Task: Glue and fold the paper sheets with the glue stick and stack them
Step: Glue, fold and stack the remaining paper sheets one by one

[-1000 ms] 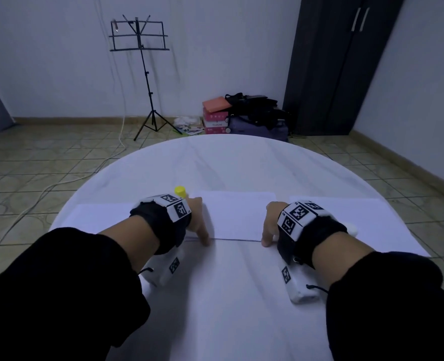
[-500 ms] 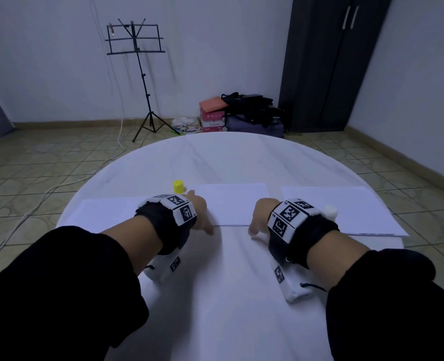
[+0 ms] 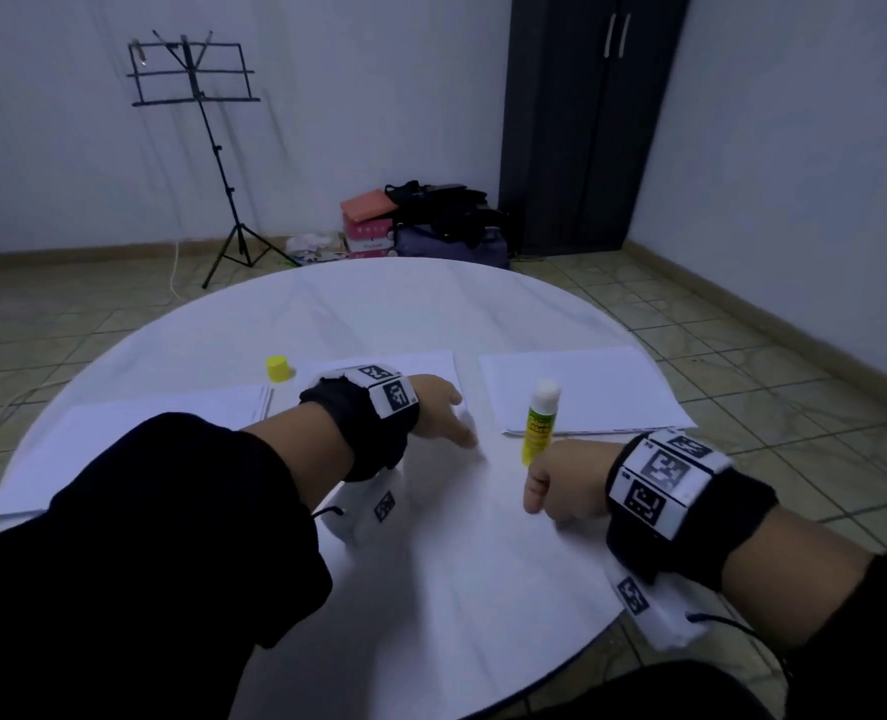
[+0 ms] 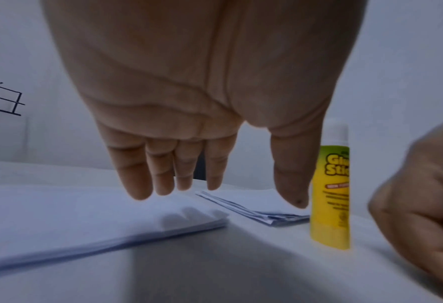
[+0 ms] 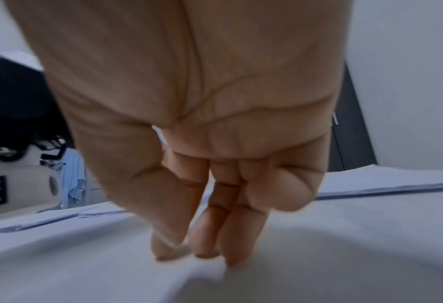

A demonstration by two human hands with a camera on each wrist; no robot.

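Your glue stick (image 3: 539, 422) is standing upright on the table (image 3: 405, 314) with its cap off and the white glue end showing, right at the near-left corner of the paper stack on the right (image 3: 576, 389). The yellow cap (image 3: 278, 368) sits on its own further left, just beside the far corner of the left paper stack (image 3: 160, 413), well apart from the stick. Between those two stacks there's a middle sheet (image 3: 433, 363), and your left hand (image 3: 438, 410) is over its near right part; from the left wrist view the fingers (image 4: 147, 174) are straight and spread a bit, pointing down at the paper, not holding anything, though I can't tell whether the tips actually touch it. Your right hand (image 3: 560, 483) is just in front of the glue stick, close to it but not gripping it; in the right wrist view the fingertips (image 5: 204, 242) are bunched together with the thumb and pressing down on the white surface, and the little finger is curled in. Whether it's pinching a sheet edge there, can't tell. Beyond the table there's a music stand (image 3: 197, 96), a pile of bags and boxes (image 3: 420, 220) on the tiled floor, and a dark wardrobe (image 3: 586, 122) in the corner.
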